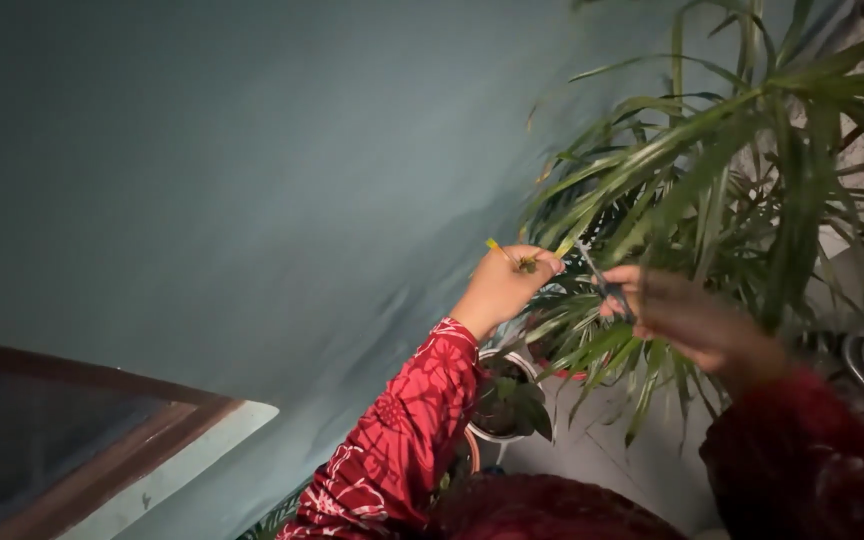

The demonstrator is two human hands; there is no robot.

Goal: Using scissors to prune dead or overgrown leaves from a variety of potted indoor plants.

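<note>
Leftmost, a wooden window frame is sitting against the teal wall. Your left hand is pinching a yellowed leaf tip, its grip closed, pulling the leaf taut, probably to steady it. Your right hand is gripping scissors beside it, blades aimed toward that leaf. Below, a white pot is holding a small plant; the palm's fronds are spreading rightward. No labels are showing.

A home corner — teal wall, potted plants, wooden window frame.
</note>
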